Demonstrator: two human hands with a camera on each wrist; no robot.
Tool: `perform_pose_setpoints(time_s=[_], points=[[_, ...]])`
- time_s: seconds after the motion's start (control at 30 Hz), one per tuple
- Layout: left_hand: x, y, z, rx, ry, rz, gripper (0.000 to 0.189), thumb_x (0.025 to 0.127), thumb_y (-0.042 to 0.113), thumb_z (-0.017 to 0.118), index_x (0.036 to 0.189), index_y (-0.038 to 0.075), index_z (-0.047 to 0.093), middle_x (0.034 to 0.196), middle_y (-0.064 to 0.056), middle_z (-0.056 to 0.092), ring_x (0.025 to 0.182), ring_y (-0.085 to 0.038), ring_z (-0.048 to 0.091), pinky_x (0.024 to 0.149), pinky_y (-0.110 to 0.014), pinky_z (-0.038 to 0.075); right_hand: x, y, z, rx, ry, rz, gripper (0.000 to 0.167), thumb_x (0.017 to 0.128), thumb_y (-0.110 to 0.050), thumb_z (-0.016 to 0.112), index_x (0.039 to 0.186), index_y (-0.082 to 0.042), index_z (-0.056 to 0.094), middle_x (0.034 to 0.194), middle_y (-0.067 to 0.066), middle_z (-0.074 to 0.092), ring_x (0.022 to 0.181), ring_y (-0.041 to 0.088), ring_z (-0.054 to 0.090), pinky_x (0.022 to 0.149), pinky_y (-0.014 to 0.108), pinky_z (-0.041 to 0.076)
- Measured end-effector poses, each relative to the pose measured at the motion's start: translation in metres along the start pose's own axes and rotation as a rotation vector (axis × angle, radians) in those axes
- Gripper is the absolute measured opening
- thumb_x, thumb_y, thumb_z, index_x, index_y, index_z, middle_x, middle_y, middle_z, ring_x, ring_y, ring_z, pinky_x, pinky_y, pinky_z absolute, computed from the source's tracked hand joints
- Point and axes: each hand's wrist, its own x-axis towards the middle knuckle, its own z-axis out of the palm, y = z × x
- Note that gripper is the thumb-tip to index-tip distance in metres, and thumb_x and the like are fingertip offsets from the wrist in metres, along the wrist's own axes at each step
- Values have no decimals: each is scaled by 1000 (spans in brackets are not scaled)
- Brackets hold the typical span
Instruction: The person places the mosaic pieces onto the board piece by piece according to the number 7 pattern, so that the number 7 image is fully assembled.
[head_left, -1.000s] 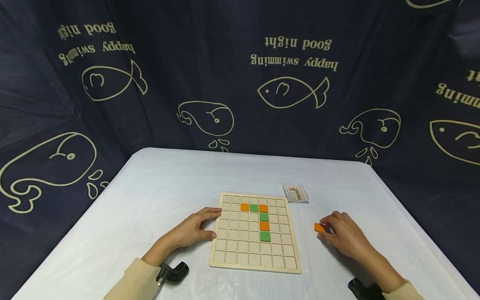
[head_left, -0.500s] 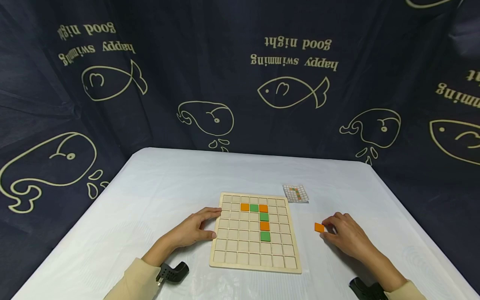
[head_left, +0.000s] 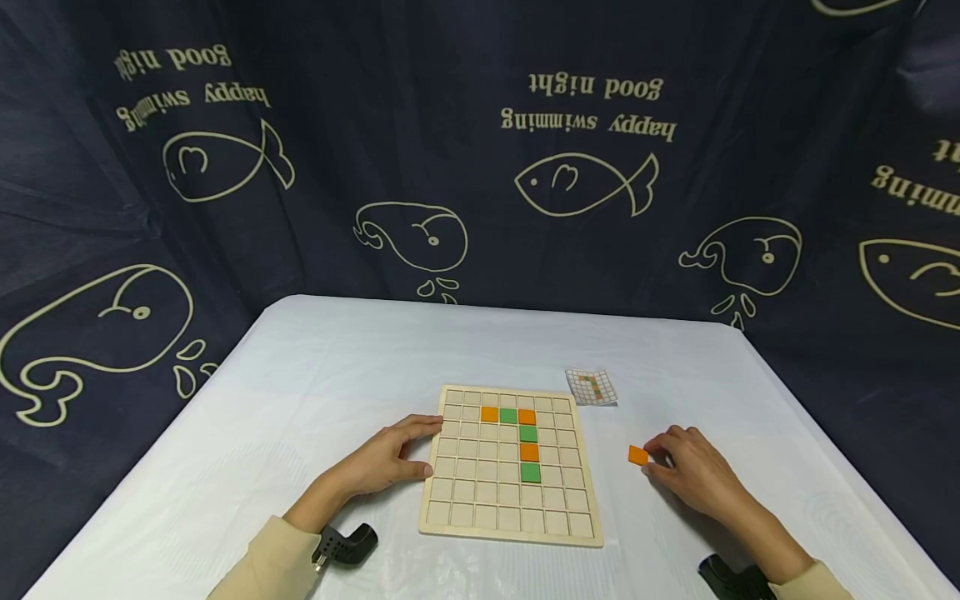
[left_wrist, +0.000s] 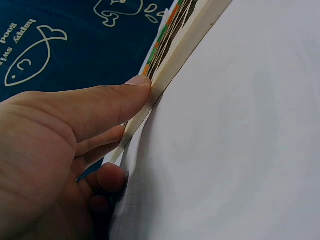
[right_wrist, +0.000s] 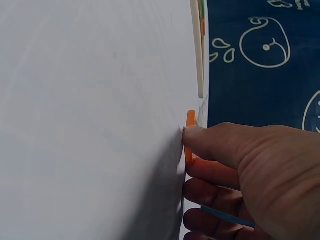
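A square wooden grid board (head_left: 476,495) lies on the table. Orange and green square tiles fill several of its cells, such as a green tile (head_left: 530,473) at the lower end of a column. My left hand (head_left: 386,458) rests against the board's left edge, thumb and fingertips touching it. To the board's right, my right hand (head_left: 690,471) pinches a loose orange tile (head_left: 638,455) at its near right side, between thumb and index finger. That tile looks flat on the tabletop; the right wrist view shows its thin edge beside the thumb (right_wrist: 220,142).
A small card (head_left: 592,387) printed with a coloured grid pattern lies behind the board's right corner. White cloth covers the table (head_left: 360,350). A dark curtain (head_left: 480,150) with fish and whale drawings hangs behind it.
The right hand's fingertips have shifted slightly right along the orange tile, so more of it shows. The tile has turned a little. The left hand and the board have stayed still.
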Motion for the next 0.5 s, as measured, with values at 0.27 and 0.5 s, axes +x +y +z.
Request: perform_pose_setpoints(time_s=[0.27,0.5], points=[[0,0,0,-2,3,-9,65,84,25,71,141,9,44,152,-2,35,143,-29,26,110,-53,27,0,0,1,1,-4,15,17,73,-19,77,86,-9,71,75,-3,55,74,13,44,64,30,37],[0,1,0,0,5,-12,65,84,24,71,141,9,44,152,-2,35,143,-28,26,110,-53,27,0,-2,-1,11,9,13,16,73,-19,77,85,-10,72,73,-4,54,73,13,43,63,29,35]])
